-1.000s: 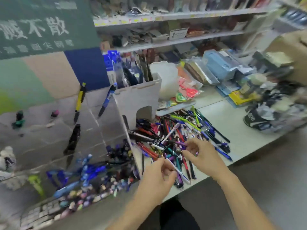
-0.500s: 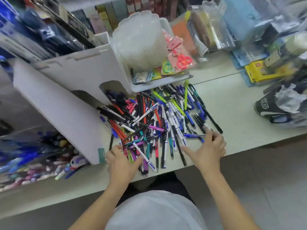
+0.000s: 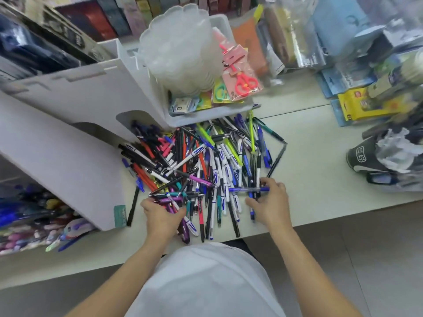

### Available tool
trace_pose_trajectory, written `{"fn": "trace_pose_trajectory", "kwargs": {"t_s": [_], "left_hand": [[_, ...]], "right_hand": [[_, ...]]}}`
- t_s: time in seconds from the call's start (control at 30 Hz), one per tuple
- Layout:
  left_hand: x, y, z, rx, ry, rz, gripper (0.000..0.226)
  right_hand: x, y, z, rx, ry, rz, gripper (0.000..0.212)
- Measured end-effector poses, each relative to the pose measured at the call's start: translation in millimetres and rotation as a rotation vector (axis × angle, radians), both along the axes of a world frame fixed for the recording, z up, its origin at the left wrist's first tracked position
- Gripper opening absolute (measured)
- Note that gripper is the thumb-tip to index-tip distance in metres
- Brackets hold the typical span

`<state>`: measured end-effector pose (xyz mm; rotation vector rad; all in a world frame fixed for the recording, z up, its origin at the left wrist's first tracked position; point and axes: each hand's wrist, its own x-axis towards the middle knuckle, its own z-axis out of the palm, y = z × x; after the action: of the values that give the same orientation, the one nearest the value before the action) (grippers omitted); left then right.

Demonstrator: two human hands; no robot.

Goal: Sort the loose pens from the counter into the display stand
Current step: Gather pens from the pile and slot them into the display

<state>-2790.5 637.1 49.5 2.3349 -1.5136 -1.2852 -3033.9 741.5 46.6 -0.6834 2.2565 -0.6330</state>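
A heap of loose pens (image 3: 206, 165) in many colours lies on the pale counter (image 3: 315, 179), against the white side wall of the display stand (image 3: 64, 161). My left hand (image 3: 161, 217) sits on the heap's near left edge, fingers curled round a few purple and teal pens. My right hand (image 3: 270, 203) is at the heap's near right edge, fingers curled among the pens, with a blue pen (image 3: 248, 189) lying across its fingertips. Sorted pens (image 3: 34, 213) fill the stand's lower tiers at the far left.
A white tray (image 3: 206, 115) with a stack of clear plastic cups (image 3: 176, 46) and packaged pink scissors (image 3: 242, 81) stands behind the heap. Packaged stationery and a black-and-white bag (image 3: 375, 161) crowd the counter's right side. The counter's front edge runs just below my hands.
The view has swung from the stand down onto the heap. Both hands have moved apart to the pile's near edges, and the right hand has shifted inward onto the pens.
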Motion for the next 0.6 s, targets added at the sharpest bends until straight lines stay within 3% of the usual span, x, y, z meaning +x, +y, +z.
{"fn": "trace_pose_trajectory", "kwargs": {"t_s": [0.1,0.23,0.4,0.6], "left_hand": [[-4.2,-6.9,-0.6,0.024,0.028,0.076,0.073],[0.5,-16.0,-3.3,0.115,0.034,0.095,0.077],[0.8,-17.3,-1.1,0.182,0.189,0.146,0.012],[-5.2,-12.6,-0.5,0.223,0.274,0.096,0.025]], "right_hand": [[20.9,-17.6,-3.5,-0.059,-0.016,0.027,0.054],[45.1,-33.3,-0.9,-0.08,-0.063,0.067,0.065],[57.2,-36.6,3.2,-0.065,-0.041,0.139,0.059],[69.3,-34.8,10.7,-0.051,0.017,0.212,0.064]]}}
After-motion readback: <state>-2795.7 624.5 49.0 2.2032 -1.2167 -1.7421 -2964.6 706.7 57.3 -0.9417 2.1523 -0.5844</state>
